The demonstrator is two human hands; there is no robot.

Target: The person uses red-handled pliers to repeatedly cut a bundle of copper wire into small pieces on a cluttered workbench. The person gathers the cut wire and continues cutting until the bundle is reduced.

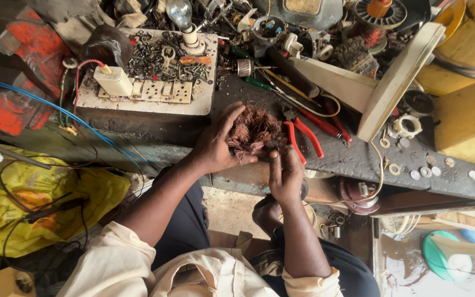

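a tangled bundle of copper winding wire (pixel 255 132) is being held at the near edge of the worktop (pixel 353 157), a rounded clump with no clear long axis; its loose strands are bristling upward and away from the person. the left hand (pixel 215 144) is being brought in from the lower left, forearm slanting up across the lap, and it is being closed around the left side of the clump, with the thumb pressing beneath it and the fingers curled over the top. the right hand (pixel 284 175) is being raised from below, forearm nearly upright, palm turned toward the person, and its fingertips are being pinched onto the lower right edge of the wire. the bundle is thus being kept between the two hands, above the right one and to the right of the left one, touching both.

just beside the clump on its right, red-handled pliers (pixel 303 137) are lying on the worktop, handles pointing toward the person, touching or nearly touching the right fingertips. farther back, a cream switchboard panel (pixel 155 93) with a plug and scattered screws is sitting to the left, with a clear light bulb (pixel 179 12) standing behind it. a cream fan base (pixel 383 88) is lying tilted to the right. a yellow plastic bag (pixel 39 203) is lying on the floor at the left.
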